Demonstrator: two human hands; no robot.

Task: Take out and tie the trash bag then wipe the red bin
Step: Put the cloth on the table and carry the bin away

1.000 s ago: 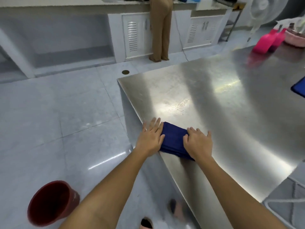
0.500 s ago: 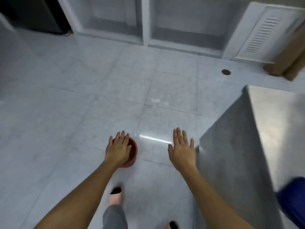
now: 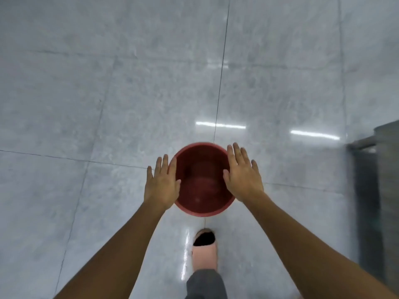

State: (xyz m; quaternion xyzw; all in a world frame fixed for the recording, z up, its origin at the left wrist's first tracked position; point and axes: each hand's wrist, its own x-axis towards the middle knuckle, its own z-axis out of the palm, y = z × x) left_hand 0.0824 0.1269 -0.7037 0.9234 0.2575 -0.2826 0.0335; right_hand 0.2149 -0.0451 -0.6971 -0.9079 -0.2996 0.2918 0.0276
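The red bin [image 3: 200,184] was a round plastic tub, standing upright on the glossy grey tiled floor [image 3: 108,104] with its open mouth facing up. Its darker inner wall and flat bottom showed, and a tile seam [image 3: 220,83] ran under it.

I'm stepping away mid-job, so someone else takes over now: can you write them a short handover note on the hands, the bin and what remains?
Left hand: open, fingers spread, at the left rim of the round red plastic bin.
Right hand: open, at its right rim. Neither grips it; contact unclear.
Bin: upright on the grey tiled floor, no bag inside.
Done: bag is out of the bin; tying cannot be checked, bag not in view.
Left: wipe the bin; no cloth in view.
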